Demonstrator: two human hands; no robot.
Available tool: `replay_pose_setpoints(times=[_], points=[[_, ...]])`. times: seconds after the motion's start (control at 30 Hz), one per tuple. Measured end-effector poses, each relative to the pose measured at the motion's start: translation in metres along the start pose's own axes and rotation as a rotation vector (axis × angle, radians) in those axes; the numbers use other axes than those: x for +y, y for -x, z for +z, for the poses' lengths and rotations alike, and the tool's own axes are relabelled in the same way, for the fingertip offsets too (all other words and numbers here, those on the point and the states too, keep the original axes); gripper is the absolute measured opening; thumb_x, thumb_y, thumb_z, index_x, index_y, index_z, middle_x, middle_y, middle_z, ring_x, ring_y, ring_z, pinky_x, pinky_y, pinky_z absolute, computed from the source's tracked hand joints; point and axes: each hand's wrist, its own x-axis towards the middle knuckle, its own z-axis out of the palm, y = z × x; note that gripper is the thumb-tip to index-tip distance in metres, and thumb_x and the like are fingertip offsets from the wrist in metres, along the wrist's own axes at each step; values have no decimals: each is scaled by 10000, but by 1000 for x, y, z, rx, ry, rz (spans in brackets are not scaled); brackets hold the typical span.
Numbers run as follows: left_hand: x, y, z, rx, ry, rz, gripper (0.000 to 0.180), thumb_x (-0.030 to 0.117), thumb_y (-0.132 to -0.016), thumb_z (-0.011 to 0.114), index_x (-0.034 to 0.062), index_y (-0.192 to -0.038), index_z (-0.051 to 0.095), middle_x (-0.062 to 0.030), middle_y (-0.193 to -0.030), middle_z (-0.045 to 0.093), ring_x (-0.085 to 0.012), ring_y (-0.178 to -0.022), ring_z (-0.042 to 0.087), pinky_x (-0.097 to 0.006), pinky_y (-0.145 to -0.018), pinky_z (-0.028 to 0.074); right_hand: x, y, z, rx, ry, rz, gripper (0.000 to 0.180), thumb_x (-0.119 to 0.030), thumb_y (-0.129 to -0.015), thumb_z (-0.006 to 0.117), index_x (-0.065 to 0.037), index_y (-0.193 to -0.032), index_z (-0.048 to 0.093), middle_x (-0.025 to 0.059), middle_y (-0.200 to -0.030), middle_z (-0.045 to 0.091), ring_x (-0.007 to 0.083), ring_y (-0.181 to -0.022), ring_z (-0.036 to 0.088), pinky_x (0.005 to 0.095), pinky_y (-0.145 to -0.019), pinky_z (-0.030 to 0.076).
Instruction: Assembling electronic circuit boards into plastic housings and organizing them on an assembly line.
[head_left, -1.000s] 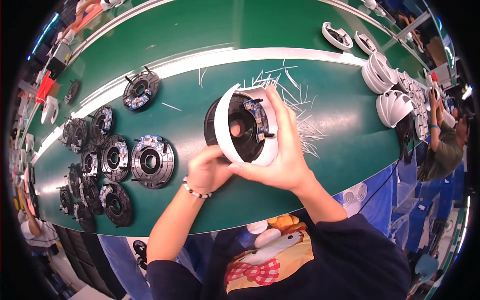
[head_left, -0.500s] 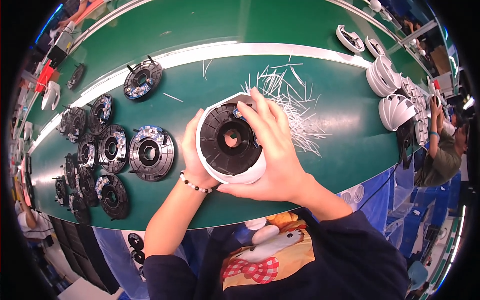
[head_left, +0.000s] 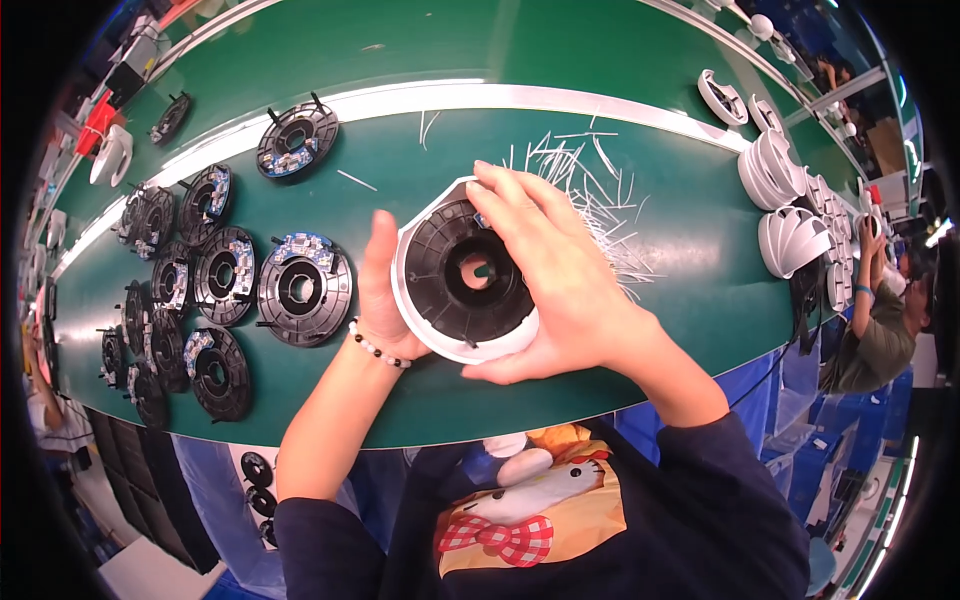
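Note:
A white round housing (head_left: 462,350) with a black ribbed disc (head_left: 432,282) seated inside it is held above the bench between my two hands. My left hand (head_left: 381,300) supports it from the left and underneath, thumb sticking up beside the rim. Skin shows through the disc's centre hole; the other left fingers are hidden behind the housing. From the right, my right hand (head_left: 565,285) grips the housing, its fingers over the top edge and across the disc, the thumb at the lower rim. A little of a blue circuit board shows by the right fingers.
Several black discs with blue circuit boards (head_left: 303,290) lie on the green bench (head_left: 690,300) at left. Thin white strips (head_left: 590,215) are scattered beyond my right hand. White housings (head_left: 770,165) are stacked at far right, near another person (head_left: 875,330).
My left thumb has lifted away from the rim. The right hand has shifted further over the disc, and the disc has turned so that less blue board shows.

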Motion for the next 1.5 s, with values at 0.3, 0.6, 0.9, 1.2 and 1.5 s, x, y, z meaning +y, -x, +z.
replay_pose_setpoints(times=[0.3,0.6,0.9,1.2,1.5], points=[[-1,-5,10,218,-58,172,448,259,-722,494,-8,-1081,480,-143,-1040,547,-248,-930,546,-363,-842,440,4,7,43,361,103,157,1027,-435,-479,737,25,-1259,253,282,-1279,258,443,-1166,276,504,-934,249],[17,-15,17,313,-54,150,619,561,-811,337,60,-1160,439,-117,-1119,510,-233,-1019,498,-391,-874,406,59,-22,12,164,253,-599,204,-118,-675,538,-42,-861,572,88,-939,594,222,-868,565,406,-833,419],[5,-12,2,342,-297,189,563,462,-843,355,-9,-1143,422,-163,-1051,531,-264,-969,511,-413,-858,396,187,-116,2,67,546,53,298,-82,-593,571,-65,-889,546,115,-737,587,277,-747,565,406,-722,401],[-5,-11,-4,193,-487,104,511,410,-855,363,-19,-1120,444,-151,-1003,553,-211,-924,530,-338,-839,407,179,-148,11,82,670,286,425,-219,-629,663,-51,-1004,554,118,-1102,520,282,-1024,482,434,-861,380],[-10,-5,-2,-127,-663,-244,398,233,-838,473,-33,-1132,439,-125,-1002,559,-140,-850,546,-252,-734,435,13,-155,103,-593,6,-19,476,-437,-625,677,-3,-808,604,124,-692,612,261,-671,600,344,-630,474]])
